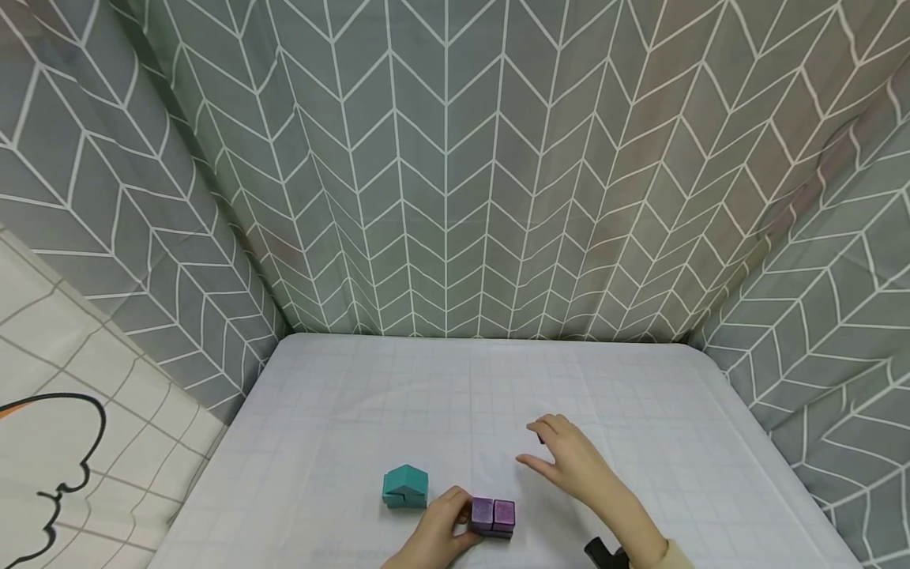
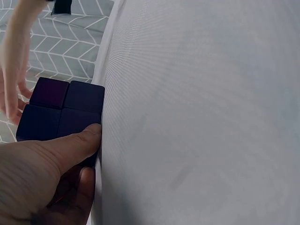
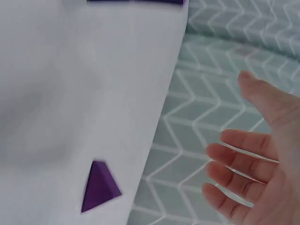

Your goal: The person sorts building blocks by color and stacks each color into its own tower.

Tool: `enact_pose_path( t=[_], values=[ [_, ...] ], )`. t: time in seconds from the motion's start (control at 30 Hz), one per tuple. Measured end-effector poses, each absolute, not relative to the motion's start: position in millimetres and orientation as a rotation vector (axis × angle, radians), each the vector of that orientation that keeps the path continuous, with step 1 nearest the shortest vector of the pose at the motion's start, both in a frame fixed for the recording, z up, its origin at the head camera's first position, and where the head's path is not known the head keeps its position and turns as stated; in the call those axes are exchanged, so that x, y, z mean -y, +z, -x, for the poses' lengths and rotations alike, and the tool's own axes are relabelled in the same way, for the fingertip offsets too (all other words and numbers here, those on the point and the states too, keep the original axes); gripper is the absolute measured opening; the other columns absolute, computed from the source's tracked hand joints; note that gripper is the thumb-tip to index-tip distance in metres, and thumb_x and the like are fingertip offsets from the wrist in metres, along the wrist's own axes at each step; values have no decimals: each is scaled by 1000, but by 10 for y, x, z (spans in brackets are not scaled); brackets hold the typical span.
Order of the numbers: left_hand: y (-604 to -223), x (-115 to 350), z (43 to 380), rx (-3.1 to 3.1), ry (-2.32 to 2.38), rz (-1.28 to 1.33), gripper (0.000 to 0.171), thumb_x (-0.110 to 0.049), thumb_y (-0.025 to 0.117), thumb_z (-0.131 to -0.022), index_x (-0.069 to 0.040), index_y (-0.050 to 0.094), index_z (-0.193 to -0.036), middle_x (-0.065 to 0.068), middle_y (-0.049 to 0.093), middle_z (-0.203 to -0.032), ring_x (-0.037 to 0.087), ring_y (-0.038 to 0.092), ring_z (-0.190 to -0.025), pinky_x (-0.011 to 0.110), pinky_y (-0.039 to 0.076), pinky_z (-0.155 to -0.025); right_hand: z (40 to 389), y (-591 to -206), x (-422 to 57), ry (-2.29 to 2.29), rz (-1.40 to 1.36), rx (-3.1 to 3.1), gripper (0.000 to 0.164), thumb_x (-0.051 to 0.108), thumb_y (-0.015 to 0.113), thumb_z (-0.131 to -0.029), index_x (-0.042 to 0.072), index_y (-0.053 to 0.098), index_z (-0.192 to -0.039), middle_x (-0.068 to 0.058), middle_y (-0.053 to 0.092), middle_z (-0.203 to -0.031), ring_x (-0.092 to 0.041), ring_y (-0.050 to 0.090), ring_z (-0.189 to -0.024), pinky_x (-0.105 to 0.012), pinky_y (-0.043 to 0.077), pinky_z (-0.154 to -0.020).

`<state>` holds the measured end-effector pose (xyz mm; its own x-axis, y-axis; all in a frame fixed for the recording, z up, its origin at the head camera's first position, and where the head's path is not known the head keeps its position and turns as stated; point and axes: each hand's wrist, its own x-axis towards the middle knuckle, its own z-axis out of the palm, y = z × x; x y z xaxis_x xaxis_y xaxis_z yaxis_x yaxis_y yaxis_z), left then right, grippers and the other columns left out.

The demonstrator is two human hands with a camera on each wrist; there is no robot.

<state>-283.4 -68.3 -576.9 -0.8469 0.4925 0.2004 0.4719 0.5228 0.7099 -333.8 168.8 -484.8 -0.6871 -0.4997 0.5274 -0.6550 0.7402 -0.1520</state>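
Note:
A purple block of cubes [image 1: 492, 516] stands on the white table near its front, two cubes showing on top and a two-by-two face [image 2: 61, 109] in the left wrist view. My left hand [image 1: 442, 525] grips it from its left side, thumb on the near face. Up and to the right, my right hand [image 1: 569, 462] is spread with thumb and fingers apart, holding nothing. A small purple triangular piece [image 3: 101, 186] lies on the table near that hand; in the head view the fingers mostly hide it.
A teal house-shaped block [image 1: 405, 487] stands on the table [image 1: 341, 411] left of my left hand. Grey curtains [image 1: 469, 174] with white chevrons hang behind and beside the table. A black wrist strap or mount [image 1: 604, 553] sits at my right wrist.

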Motion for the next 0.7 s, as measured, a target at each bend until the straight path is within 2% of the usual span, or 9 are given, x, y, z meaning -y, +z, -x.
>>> enact_pose_path(
  t=[0.2, 0.43, 0.7],
  values=[
    [-5763, 680, 2841, -2698, 1251, -831, 28, -18, 73, -72, -15, 53, -91, -15, 43, -84, -3, 42, -73, 14, 41, -63, 3569, -4946, -1865, 481, -747, 2534, 45, 33, 74, -70, 0, 62, -97, -4, 59, -89, -17, 54, -83, -33, 49, -71],
    [-5751, 674, 2834, -2684, 1250, -817, 28, -18, 73, -72, -14, 54, -91, -15, 44, -85, -3, 42, -73, 15, 41, -62, 3674, -5117, -1963, 535, -656, 2609, 50, 31, 75, -68, -4, 59, -100, -10, 59, -93, -20, 53, -82, -34, 48, -69],
    [-5747, 677, 2839, -2676, 1259, -828, 27, -18, 73, -72, -14, 54, -92, -15, 44, -85, -3, 42, -74, 14, 42, -63, 3700, -5319, -2023, 593, -556, 2707, 54, 30, 74, -71, -3, 56, -109, -14, 57, -107, -31, 53, -98, -44, 44, -85]
  ],
)
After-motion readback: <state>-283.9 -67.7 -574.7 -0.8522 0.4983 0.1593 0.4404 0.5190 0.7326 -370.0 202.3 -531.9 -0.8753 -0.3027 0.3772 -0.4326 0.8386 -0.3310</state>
